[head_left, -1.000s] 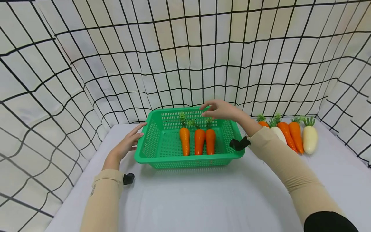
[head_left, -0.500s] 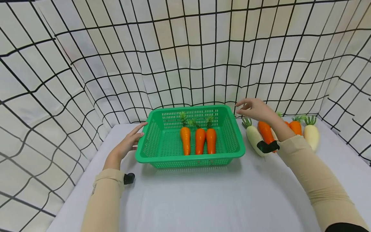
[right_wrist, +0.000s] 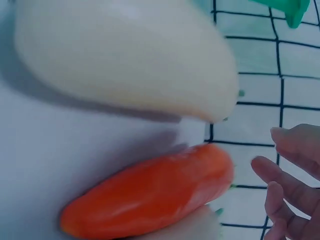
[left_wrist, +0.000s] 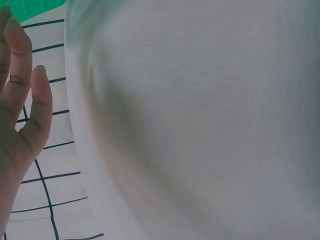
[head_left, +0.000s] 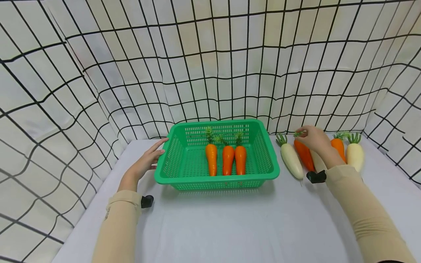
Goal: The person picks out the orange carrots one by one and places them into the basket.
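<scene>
Reaching over a white-covered table [head_left: 213, 223], a person's right hand [head_left: 315, 140] is at the leafy end of a smooth, glossy orange carrot [head_left: 304, 155], its fingers loosely bent and slightly apart; whether their tips touch the leaves cannot be told. The carrot lies right of a green, perforated, plastic-looking basket [head_left: 217, 180], between a slender white radish [head_left: 291, 160] and a second pale radish [head_left: 318, 160] partly hidden by the hand. Its long axis runs front to back, leaves toward the black-gridded white backdrop [head_left: 204, 109], narrow tip toward the near side and slightly right. Seen from the right wrist, it is deep orange, broad and rounded at the leafy end. The left hand [head_left: 144, 162] touches the basket's left rim with extended fingers. Inside lie three orange carrots [head_left: 228, 160], tops to the back, tips forward.
</scene>
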Demonstrator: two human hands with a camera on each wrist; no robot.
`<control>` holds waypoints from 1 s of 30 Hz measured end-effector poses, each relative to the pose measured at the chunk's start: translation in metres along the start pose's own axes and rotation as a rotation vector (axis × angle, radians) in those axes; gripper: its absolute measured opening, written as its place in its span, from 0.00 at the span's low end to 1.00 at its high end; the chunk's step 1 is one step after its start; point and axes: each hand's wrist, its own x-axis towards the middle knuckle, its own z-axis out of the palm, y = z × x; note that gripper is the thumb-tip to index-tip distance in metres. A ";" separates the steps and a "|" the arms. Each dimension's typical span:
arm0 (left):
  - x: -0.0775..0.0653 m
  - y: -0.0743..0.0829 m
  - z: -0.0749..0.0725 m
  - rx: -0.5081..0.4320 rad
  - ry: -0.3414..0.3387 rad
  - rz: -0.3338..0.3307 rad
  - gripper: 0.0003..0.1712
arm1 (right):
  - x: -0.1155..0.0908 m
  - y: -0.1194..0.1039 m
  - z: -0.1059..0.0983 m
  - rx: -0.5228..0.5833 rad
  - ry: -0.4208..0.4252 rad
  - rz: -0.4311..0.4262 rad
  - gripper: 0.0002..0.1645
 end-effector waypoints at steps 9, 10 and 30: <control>0.000 0.000 -0.001 0.000 0.005 -0.002 0.37 | 0.006 0.021 0.010 -0.122 0.015 0.026 0.27; -0.001 0.000 -0.001 0.000 0.005 -0.002 0.37 | 0.007 0.023 0.011 -0.144 0.016 0.028 0.28; -0.002 0.001 0.001 -0.004 0.008 -0.003 0.37 | 0.015 0.026 0.024 -0.253 -0.007 0.053 0.39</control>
